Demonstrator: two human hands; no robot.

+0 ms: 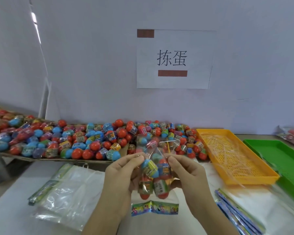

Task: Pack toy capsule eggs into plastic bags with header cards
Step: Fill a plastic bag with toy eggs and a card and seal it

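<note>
I hold a clear plastic bag [153,168] upright above the table, my left hand [120,177] and right hand [187,173] each pinching its open top edge. Four capsule eggs [150,168] sit inside: blue-yellow and red above, two red-bottomed below, wrapped in printed labels. Its colourful header card [154,208] hangs underneath

Packing workstation: heaped capsule eggs [85,141], trays [236,160].
</note>
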